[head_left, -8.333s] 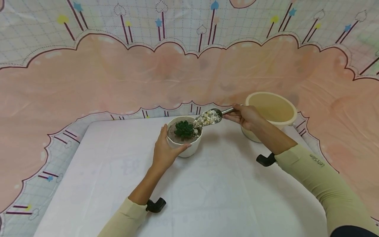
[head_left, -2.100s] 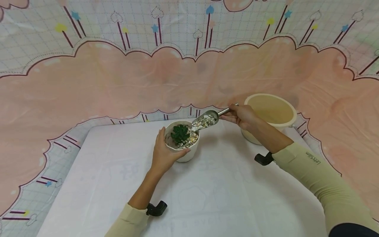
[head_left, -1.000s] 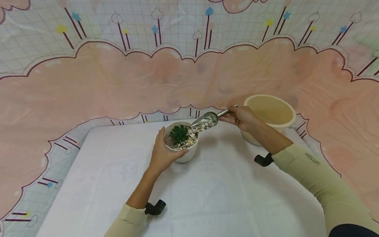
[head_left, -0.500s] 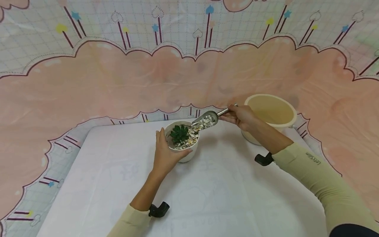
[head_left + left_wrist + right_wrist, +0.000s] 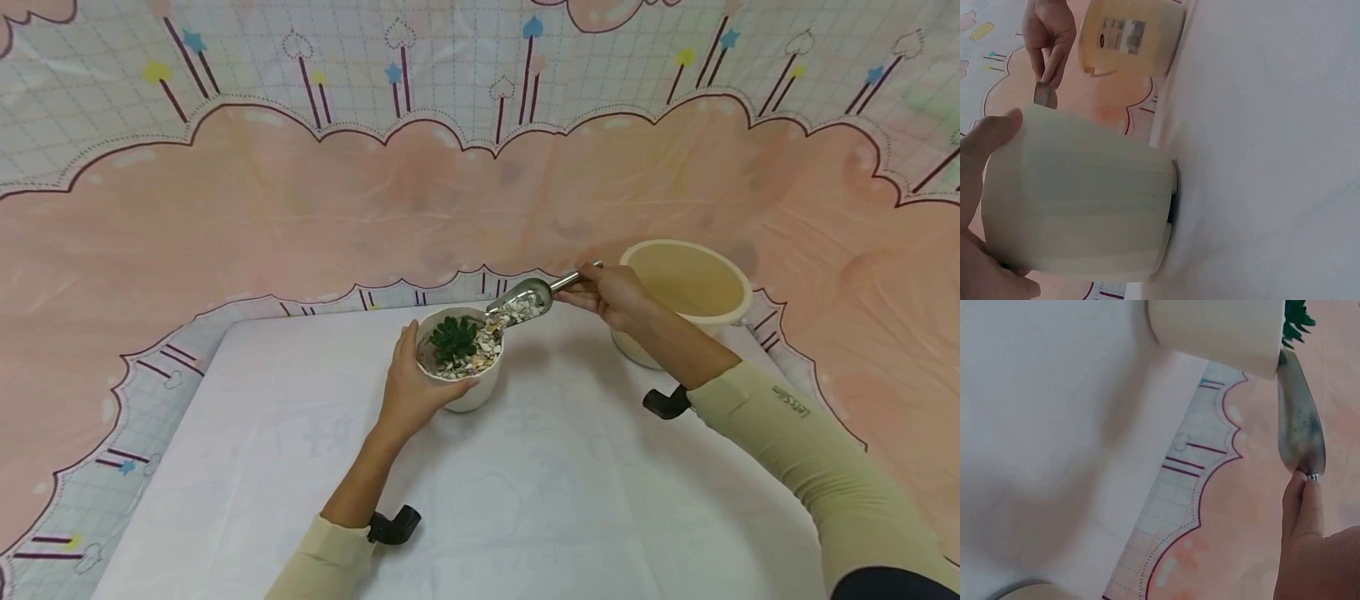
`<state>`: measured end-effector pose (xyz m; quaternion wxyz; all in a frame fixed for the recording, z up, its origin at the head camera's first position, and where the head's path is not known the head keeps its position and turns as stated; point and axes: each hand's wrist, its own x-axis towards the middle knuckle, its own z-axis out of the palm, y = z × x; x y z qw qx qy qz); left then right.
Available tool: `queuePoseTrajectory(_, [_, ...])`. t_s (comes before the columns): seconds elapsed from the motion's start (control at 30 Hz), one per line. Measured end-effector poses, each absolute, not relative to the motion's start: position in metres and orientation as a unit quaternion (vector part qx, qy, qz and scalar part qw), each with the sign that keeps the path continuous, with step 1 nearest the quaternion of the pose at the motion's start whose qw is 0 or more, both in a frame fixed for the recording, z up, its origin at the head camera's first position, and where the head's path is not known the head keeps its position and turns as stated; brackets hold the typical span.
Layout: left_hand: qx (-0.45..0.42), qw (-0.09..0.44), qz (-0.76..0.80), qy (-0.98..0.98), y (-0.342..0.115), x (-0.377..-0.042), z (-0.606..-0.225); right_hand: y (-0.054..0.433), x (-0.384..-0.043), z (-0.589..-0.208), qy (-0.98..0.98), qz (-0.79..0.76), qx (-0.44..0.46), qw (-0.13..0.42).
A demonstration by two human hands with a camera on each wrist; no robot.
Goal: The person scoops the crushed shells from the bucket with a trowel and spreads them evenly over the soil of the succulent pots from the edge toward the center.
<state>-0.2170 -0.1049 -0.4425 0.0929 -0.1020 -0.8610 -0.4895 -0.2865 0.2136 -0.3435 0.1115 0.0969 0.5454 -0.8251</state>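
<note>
My left hand [image 5: 414,396] grips a white plant pot [image 5: 480,392] standing on the table, thumb on the near side and fingers on the left. In it are a green succulent [image 5: 453,340] and mixed pale pebbles [image 5: 476,360], lying mostly on the right and front; greyish fill shows at the left. My right hand [image 5: 618,297] pinches the handle of a metal scoop [image 5: 537,288], its lip at the pot's right rim. Pebbles still lie in the scoop. The right wrist view shows the underside of the scoop [image 5: 1300,425] tilted against the rim.
A cream bucket [image 5: 678,242] stands behind my right hand, at the table's back right; its wall carries a label [image 5: 1121,35] in the left wrist view. The table has a white cover [image 5: 525,500]. A patterned pink cloth [image 5: 300,208] hangs behind it.
Since the oldest frame, pebbles have spread from the scoop around the succulent's right and front, and the scoop holds fewer. Over the last second both hands have barely moved.
</note>
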Motion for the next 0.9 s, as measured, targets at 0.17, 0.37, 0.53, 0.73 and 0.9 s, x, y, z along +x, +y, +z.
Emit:
queuePoseTrajectory(0.17, [-0.084, 0.078, -0.502, -0.857, -0.101, -0.211, -0.439, 0.213, -0.286, -0.343, 0.542, -0.826, 0.101, 0.115])
queuePoseTrajectory(0.37, [-0.062, 0.094, -0.49, -0.865, -0.096, -0.208, -0.44, 0.212, -0.287, -0.341, 0.546, -0.825, 0.096, 0.112])
queuePoseTrajectory(0.53, [-0.087, 0.099, -0.49, -0.862, -0.101, -0.212, -0.441, 0.211, -0.286, -0.339, 0.549, -0.822, 0.098, 0.111])
queuePoseTrajectory(0.73, [-0.105, 0.077, -0.501, -0.856, -0.104, -0.211, -0.438, 0.211, -0.285, -0.34, 0.554, -0.818, 0.104, 0.111])
queuePoseTrajectory(0.9, [-0.078, 0.069, -0.499, -0.86, -0.098, -0.203, -0.432, 0.211, -0.284, -0.34, 0.555, -0.817, 0.107, 0.11])
